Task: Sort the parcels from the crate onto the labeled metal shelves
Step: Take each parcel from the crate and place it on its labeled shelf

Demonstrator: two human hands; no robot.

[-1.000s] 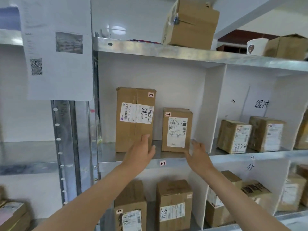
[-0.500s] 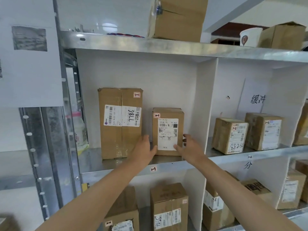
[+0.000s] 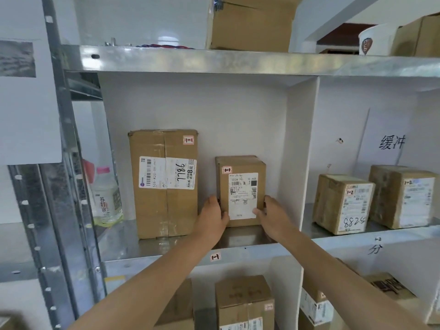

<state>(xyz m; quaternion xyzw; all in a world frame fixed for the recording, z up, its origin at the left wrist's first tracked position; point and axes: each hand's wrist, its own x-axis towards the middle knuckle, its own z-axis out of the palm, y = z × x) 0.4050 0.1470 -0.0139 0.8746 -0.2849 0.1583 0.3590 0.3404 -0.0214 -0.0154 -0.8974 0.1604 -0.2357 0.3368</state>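
A small cardboard parcel (image 3: 241, 186) with a white shipping label stands upright on the middle metal shelf (image 3: 166, 248), in the compartment marked 1-1. My left hand (image 3: 213, 216) grips its lower left edge, thumb on the front. On the lower right edge my right hand (image 3: 270, 214) holds it the same way. A taller parcel (image 3: 164, 182) marked 7786 stands just to the left, apart from my hands.
A white divider (image 3: 301, 151) walls off the compartment on the right, where two more parcels (image 3: 342, 206) sit. A plastic bottle (image 3: 104, 196) stands at the far left. More parcels (image 3: 245, 303) fill the shelf below, and a box (image 3: 250, 22) sits on top.
Both hands have moved forward from in front of the shelf edge and closed on the small parcel's lower sides. The camera has come closer to the shelf.
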